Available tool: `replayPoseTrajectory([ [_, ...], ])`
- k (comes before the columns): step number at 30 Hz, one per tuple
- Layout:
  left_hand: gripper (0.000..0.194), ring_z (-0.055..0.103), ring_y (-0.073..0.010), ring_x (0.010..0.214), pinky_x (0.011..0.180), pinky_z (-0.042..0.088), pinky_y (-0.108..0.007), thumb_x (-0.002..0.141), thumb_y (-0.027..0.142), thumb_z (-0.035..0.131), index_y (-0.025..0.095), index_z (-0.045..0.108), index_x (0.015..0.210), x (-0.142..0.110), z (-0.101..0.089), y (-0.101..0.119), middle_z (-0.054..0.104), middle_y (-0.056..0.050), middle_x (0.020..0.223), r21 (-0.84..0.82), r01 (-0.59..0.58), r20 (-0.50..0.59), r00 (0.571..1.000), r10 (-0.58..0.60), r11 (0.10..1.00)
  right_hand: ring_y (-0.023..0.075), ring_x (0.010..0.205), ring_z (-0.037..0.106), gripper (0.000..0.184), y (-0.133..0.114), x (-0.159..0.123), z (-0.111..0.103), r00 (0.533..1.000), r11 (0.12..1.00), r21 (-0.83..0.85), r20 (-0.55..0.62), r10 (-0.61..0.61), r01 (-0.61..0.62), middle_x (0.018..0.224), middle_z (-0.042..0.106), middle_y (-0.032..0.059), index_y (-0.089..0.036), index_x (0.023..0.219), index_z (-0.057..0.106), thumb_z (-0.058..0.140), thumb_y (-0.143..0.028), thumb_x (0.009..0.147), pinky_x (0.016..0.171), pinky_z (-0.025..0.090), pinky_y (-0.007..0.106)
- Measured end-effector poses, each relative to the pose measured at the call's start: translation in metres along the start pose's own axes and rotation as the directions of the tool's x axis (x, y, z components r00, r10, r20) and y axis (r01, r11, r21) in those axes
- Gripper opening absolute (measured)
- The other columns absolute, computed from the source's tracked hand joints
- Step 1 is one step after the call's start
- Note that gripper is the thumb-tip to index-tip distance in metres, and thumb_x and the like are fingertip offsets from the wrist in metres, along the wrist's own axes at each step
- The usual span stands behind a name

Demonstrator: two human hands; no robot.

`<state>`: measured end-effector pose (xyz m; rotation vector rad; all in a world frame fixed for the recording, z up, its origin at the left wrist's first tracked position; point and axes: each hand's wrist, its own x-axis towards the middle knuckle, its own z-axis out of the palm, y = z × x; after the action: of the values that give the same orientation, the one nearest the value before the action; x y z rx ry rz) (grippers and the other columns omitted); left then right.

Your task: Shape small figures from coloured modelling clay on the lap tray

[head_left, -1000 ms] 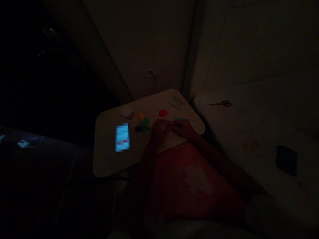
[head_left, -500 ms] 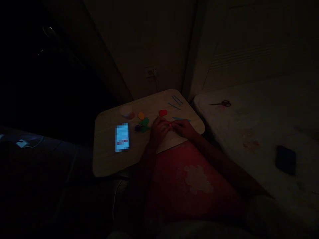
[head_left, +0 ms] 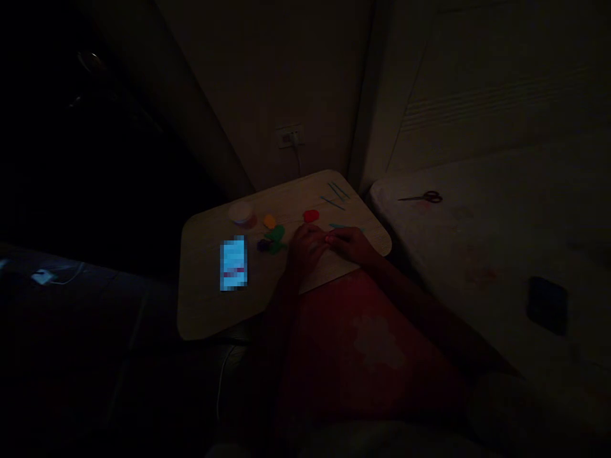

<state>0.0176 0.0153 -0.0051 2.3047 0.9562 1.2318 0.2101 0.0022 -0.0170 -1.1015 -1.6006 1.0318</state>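
Observation:
In dim light my left hand (head_left: 305, 247) and my right hand (head_left: 350, 243) meet over the near right part of the small wooden table (head_left: 205, 312). Their bent fingers are closed around a small pink piece of modelling clay (head_left: 328, 239), mostly hidden by the fingertips. Just beyond my left hand lies a red clay lump (head_left: 311, 215). To its left are a green clay piece (head_left: 275, 235), a dark purple lump (head_left: 263, 245) and an orange lump (head_left: 270, 221). A thin blue-green modelling tool (head_left: 341, 226) rests behind my right hand.
A lit phone (head_left: 233, 264) lies at the table's left, near a round tub (head_left: 241, 213). Several thin tools (head_left: 338, 191) are at the far right corner. Scissors (head_left: 422, 198) and a dark flat object (head_left: 547, 305) lie on the pale surface to the right. Behind is a wall socket (head_left: 289, 137).
The hands stay together in the same place, with only slight finger movement. Less of the pink clay shows between the fingertips now. The view has shifted very slightly.

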Motion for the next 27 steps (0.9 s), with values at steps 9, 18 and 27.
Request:
replayPoseTrajectory([
  [9, 0.011, 0.062, -0.0204, 0.096, 0.089, 0.053, -0.036, 0.094, 0.025, 0.064, 0.019, 0.074, 0.094, -0.0010, 0.0011, -0.0023, 0.065, -0.006, 0.098, 0.007, 0.030, -0.002, 1.000, -0.030, 1.000, 0.0171, 0.068, 0.060, 0.051, 0.0009, -0.0002, -0.0014, 0.999, 1.000, -0.001, 0.048, 0.003, -0.003, 0.073, 0.070, 0.0043, -0.017, 0.078, 0.075, 0.056, -0.062, 0.092, 0.067, 0.046, 0.028],
  [18, 0.010, 0.063, -0.0211, 0.096, 0.089, 0.052, -0.037, 0.093, 0.027, 0.065, 0.020, 0.072, 0.091, -0.0005, 0.0004, -0.0013, 0.065, -0.005, 0.097, 0.029, 0.048, 0.031, 0.998, -0.049, 0.998, 0.0208, 0.077, 0.067, 0.040, -0.0081, -0.0013, 0.0002, 1.000, 1.000, -0.008, 0.024, 0.001, -0.001, 0.083, 0.077, 0.0068, -0.018, 0.083, 0.078, 0.067, -0.056, 0.086, 0.074, 0.050, 0.032],
  [27, 0.008, 0.062, -0.0221, 0.094, 0.088, 0.050, -0.038, 0.090, 0.025, 0.070, 0.021, 0.072, 0.085, -0.0001, 0.0010, -0.0024, 0.067, -0.005, 0.092, 0.035, 0.007, 0.023, 1.000, -0.008, 0.999, 0.0204, 0.076, 0.068, 0.039, -0.0053, -0.0013, -0.0011, 1.000, 1.000, 0.016, 0.026, -0.003, 0.002, 0.083, 0.077, 0.0065, -0.017, 0.083, 0.079, 0.068, -0.054, 0.085, 0.072, 0.051, 0.030],
])
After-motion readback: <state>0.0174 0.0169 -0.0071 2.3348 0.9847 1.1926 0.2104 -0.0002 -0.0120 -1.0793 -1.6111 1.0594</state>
